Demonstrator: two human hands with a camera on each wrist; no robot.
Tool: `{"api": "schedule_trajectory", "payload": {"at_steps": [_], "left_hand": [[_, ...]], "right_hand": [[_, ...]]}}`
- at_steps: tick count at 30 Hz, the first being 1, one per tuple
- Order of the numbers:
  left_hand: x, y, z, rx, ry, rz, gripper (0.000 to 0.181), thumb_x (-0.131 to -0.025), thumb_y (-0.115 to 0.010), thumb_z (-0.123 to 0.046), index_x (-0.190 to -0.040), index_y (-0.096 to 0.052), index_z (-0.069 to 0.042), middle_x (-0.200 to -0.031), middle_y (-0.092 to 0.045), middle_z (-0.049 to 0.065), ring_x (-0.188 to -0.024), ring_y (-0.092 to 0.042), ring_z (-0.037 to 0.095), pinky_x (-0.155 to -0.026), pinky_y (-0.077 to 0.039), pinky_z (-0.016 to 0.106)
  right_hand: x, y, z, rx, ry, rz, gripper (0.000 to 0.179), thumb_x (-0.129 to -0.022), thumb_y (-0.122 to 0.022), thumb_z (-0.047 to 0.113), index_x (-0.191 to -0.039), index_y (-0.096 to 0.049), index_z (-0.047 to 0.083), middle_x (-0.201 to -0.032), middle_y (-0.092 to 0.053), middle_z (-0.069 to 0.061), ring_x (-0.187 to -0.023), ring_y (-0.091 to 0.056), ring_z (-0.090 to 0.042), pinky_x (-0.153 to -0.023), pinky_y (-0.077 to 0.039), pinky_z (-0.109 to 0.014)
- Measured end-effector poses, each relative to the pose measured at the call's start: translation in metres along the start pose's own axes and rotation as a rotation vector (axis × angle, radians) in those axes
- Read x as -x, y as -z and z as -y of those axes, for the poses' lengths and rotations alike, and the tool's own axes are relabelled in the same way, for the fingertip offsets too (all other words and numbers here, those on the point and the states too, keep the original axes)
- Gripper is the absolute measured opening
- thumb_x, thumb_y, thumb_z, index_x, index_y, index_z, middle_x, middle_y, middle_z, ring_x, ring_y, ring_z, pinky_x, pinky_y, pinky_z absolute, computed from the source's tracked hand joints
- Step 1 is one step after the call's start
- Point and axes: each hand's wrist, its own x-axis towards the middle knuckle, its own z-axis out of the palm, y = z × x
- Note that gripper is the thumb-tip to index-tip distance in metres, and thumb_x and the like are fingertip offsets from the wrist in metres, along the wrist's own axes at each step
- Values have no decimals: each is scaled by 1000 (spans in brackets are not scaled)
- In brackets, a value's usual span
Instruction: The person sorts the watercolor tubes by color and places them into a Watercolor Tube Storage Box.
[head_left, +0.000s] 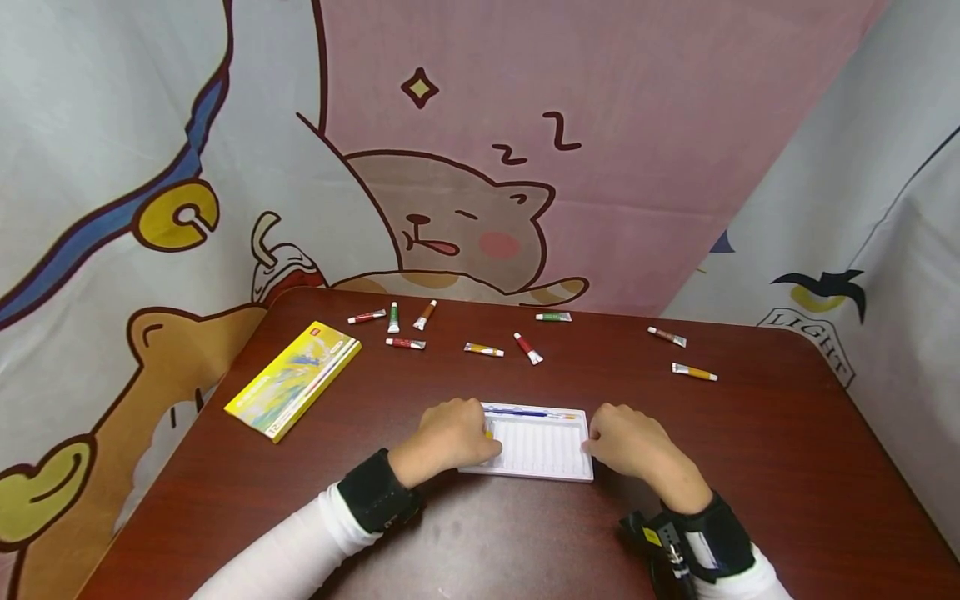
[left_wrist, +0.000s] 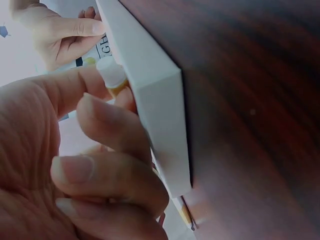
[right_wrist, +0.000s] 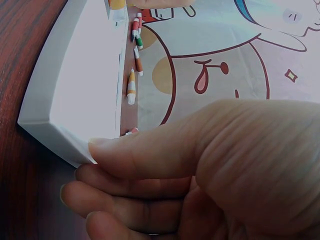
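Observation:
A white plastic tray (head_left: 525, 476) with ribbed slots lies on the table in front of me. A blue-handled paintbrush (head_left: 517, 412) rests in the groove along its far side. My left hand (head_left: 450, 435) is over the tray's left end, pinching a small yellow paint tube (left_wrist: 114, 75) with a white cap between thumb and index finger. Most of that tube is hidden by the fingers. At the opposite end, my right hand (head_left: 633, 440) pinches the tray's right edge, thumb on the rim and other fingers curled outside it.
A yellow paint box (head_left: 296, 379) lies at the left. Along the back lie several paint tubes, among them a green tube (head_left: 553, 317), a red tube (head_left: 528, 348) and a yellow tube (head_left: 483, 350). Farther right are a brown tube (head_left: 667, 337) and another yellow tube (head_left: 694, 372).

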Motion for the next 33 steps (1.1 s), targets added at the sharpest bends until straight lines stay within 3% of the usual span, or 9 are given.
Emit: {"api": "schedule_trajectory", "payload": {"at_steps": [16, 33], "left_hand": [[4, -1, -1, 20, -30, -6, 54, -84, -77, -26, -44, -41, -20, -44, -27, -14, -46, -34, 9, -48, -25, 30], [12, -2, 4, 55, -69, -80, 48, -87, -77, -25, -51, -45, -22, -51, -33, -12, -54, -38, 9, -49, -28, 31]], "right_hand": [[-1, 0, 0, 0, -10, 9, 14, -92, -79, 17, -81, -75, 10, -67, -57, -1, -62, -52, -19, -56, -40, -34], [-1, -1, -3, -3, 21, -17, 14, -91, -79, 15, -78, -74, 11, -65, -56, 2, -60, -51, -17, -55, -40, -34]]}}
